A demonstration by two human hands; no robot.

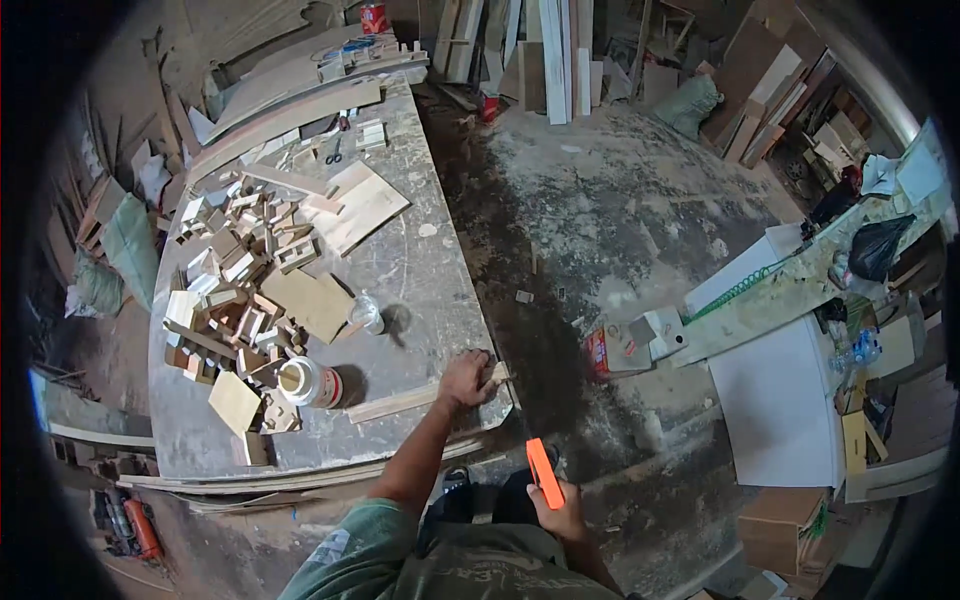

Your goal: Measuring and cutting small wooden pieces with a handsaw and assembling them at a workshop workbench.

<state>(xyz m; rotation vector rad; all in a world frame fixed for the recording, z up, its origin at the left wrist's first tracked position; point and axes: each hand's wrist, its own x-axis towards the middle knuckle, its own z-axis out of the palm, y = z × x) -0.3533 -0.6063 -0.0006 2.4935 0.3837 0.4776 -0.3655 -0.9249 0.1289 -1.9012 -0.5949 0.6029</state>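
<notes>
Many wood blocks (pixel 240 267) lie heaped at the left of your counter (pixel 420 270). Next stands a tub (pixel 318 385), then a wood strip (pixel 400 403). Your left grip (pixel 466 379) rests over the strip's right end, whether clenched I cannot tell; your right grip (pixel 562 512) clasps an orange-handled tool (pixel 545 475) beyond the counter's edge.

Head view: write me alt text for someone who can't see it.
A person's left grip rests on a wooden strip near the corner of a worn table, while the right grip holds an orange-handled tool beyond the edge. Wood pieces lie heaped on the table near a white tub, and boards stand in the background.
</notes>
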